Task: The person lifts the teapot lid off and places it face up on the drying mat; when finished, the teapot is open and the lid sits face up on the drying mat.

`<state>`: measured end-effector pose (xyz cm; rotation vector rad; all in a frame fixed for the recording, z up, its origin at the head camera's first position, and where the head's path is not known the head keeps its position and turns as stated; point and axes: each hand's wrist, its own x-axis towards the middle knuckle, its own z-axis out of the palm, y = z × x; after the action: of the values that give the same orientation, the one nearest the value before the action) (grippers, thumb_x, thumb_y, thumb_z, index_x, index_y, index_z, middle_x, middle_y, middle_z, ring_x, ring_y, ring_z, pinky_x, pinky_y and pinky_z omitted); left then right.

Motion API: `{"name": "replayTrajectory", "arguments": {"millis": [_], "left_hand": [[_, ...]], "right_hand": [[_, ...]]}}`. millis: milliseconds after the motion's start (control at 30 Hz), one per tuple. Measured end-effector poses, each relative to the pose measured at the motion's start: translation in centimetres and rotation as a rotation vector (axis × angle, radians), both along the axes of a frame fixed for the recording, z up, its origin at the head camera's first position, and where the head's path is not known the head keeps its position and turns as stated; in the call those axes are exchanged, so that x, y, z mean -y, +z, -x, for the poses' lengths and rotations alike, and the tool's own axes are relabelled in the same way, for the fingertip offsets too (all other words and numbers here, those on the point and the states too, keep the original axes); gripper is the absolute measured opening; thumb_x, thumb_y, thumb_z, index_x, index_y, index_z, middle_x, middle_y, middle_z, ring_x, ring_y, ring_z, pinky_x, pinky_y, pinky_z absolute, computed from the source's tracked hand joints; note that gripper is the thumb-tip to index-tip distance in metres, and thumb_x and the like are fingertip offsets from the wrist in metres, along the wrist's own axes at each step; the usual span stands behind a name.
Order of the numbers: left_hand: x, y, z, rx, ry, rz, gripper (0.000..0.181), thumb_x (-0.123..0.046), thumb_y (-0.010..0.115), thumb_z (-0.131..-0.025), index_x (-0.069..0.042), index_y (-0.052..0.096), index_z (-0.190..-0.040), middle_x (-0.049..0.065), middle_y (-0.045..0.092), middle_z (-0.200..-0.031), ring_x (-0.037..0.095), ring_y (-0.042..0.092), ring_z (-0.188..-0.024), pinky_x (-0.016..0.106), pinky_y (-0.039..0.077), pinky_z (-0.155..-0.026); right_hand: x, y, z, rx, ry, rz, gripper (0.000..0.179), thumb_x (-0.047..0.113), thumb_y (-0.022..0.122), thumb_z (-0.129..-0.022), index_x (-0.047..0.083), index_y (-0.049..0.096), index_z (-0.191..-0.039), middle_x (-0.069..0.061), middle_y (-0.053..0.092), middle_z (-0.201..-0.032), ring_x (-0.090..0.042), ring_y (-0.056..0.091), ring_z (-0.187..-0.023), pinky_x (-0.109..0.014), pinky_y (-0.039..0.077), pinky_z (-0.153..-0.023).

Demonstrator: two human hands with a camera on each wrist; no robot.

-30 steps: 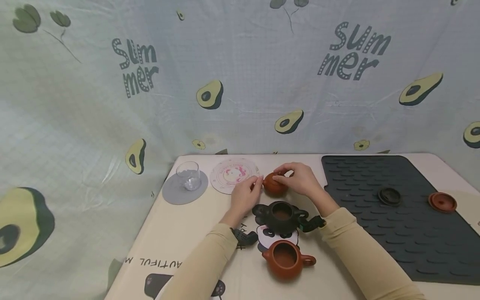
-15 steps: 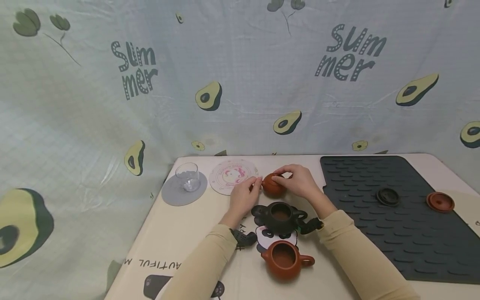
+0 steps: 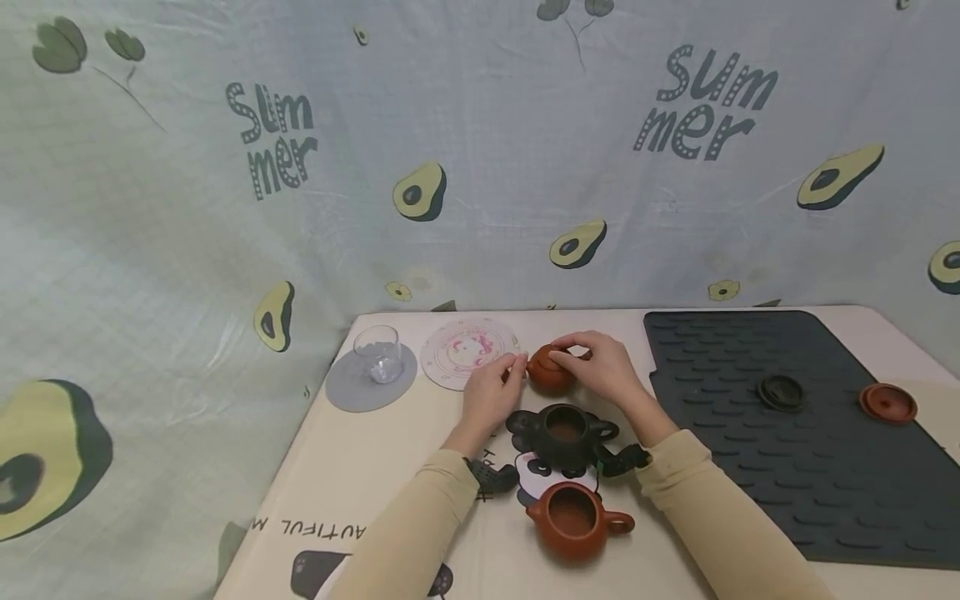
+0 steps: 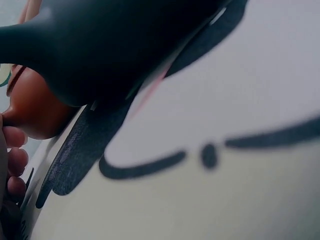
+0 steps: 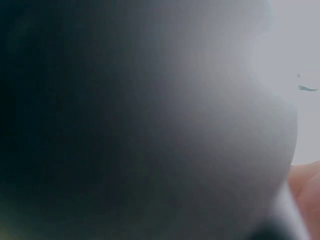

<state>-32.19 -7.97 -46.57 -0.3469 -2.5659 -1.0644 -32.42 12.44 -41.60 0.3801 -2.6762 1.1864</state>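
Observation:
A small orange-brown clay teapot (image 3: pixel 550 382) stands at the far middle of the table. My left hand (image 3: pixel 491 393) pinches the tip of its spout; in the left wrist view, curled fingers (image 4: pixel 17 161) meet the spout of that teapot (image 4: pixel 42 107). From the right, my right hand (image 3: pixel 603 368) grips the top of the teapot at its lid, with thumb and fingers hiding the knob. Nearer to me stand a black teapot (image 3: pixel 562 457) and a reddish-brown teapot (image 3: pixel 572 542), both without lids. A dark, blurred rounded surface (image 5: pixel 150 125) fills most of the right wrist view.
On the right lies a dark ridged mat (image 3: pixel 712 354) bearing a black lid (image 3: pixel 782 392) and a reddish-brown lid (image 3: pixel 888 403). At the back left, a clear glass (image 3: pixel 378 358) stands on a grey round mat (image 3: pixel 348 392), beside a pink-patterned round mat (image 3: pixel 465 350).

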Motion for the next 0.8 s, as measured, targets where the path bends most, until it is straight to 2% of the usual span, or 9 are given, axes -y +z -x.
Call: {"name": "replayTrajectory", "arguments": {"millis": [133,233,300,433,533,633,800], "left_hand": [[-0.1,-0.2,-0.1,-0.018,0.005,0.014,0.039,-0.043,0.049,-0.108,-0.020,0.062,-0.079,-0.007,0.052,-0.065,0.016,0.050,-0.064,0.030,0.035,-0.060],[-0.1,-0.3,0.0,-0.027,0.012,0.018,0.039,-0.042,0.049,-0.108,-0.020,0.060,-0.078,-0.006,0.050,-0.064,0.016,0.049,-0.064,0.030,0.034,-0.060],[0.0,-0.3,0.0,-0.031,0.015,0.015,0.040,-0.042,0.049,-0.108,-0.020,0.060,-0.078,-0.006,0.050,-0.064,0.016,0.050,-0.064,0.030,0.034,-0.060],[0.1,-0.3,0.1,-0.026,0.017,0.003,0.040,-0.044,0.048,-0.108,-0.020,0.061,-0.079,-0.006,0.053,-0.065,0.016,0.052,-0.066,0.031,0.037,-0.062],[0.2,-0.3,0.0,-0.008,0.014,0.000,0.040,-0.044,0.048,-0.108,-0.021,0.063,-0.080,-0.007,0.055,-0.067,0.016,0.053,-0.068,0.032,0.039,-0.064],[0.1,-0.2,0.0,0.009,0.011,0.001,0.039,-0.044,0.048,-0.108,-0.021,0.064,-0.081,-0.007,0.057,-0.068,0.016,0.054,-0.069,0.032,0.039,-0.065],[0.0,-0.1,0.0,0.012,0.016,-0.004,0.039,-0.044,0.047,-0.108,-0.021,0.065,-0.082,-0.008,0.056,-0.068,0.015,0.053,-0.068,0.031,0.038,-0.064]], "right_hand": [[-0.4,0.1,-0.4,0.017,-0.045,0.066,0.031,0.036,0.074,-0.096,0.017,0.076,-0.121,-0.008,0.069,-0.122,-0.026,0.064,-0.094,-0.040,0.051,-0.077],[-0.7,0.4,-0.6,0.048,-0.056,0.173,0.034,0.035,0.073,-0.097,0.015,0.074,-0.124,-0.009,0.068,-0.120,-0.027,0.063,-0.094,-0.039,0.054,-0.076],[-0.8,0.7,-0.8,0.091,-0.051,0.264,0.036,0.035,0.073,-0.097,0.013,0.072,-0.125,-0.012,0.068,-0.118,-0.031,0.064,-0.096,-0.043,0.056,-0.079],[-1.3,1.5,-1.2,0.206,-0.034,0.438,0.044,0.037,0.072,-0.098,0.008,0.068,-0.131,-0.015,0.066,-0.123,-0.031,0.063,-0.109,-0.047,0.050,-0.095],[-1.8,2.0,-1.4,0.286,-0.008,0.574,0.049,0.036,0.069,-0.100,0.005,0.062,-0.137,-0.014,0.062,-0.130,-0.025,0.060,-0.115,-0.042,0.047,-0.102],[-2.3,2.6,-1.5,0.369,0.043,0.741,0.051,0.034,0.065,-0.102,0.002,0.056,-0.141,-0.012,0.059,-0.132,-0.021,0.061,-0.115,-0.034,0.049,-0.100],[-3.1,3.8,-1.8,0.518,0.131,1.009,0.031,0.031,0.061,-0.105,0.012,0.062,-0.129,-0.004,0.060,-0.126,-0.019,0.062,-0.116,-0.025,0.049,-0.095]]}}
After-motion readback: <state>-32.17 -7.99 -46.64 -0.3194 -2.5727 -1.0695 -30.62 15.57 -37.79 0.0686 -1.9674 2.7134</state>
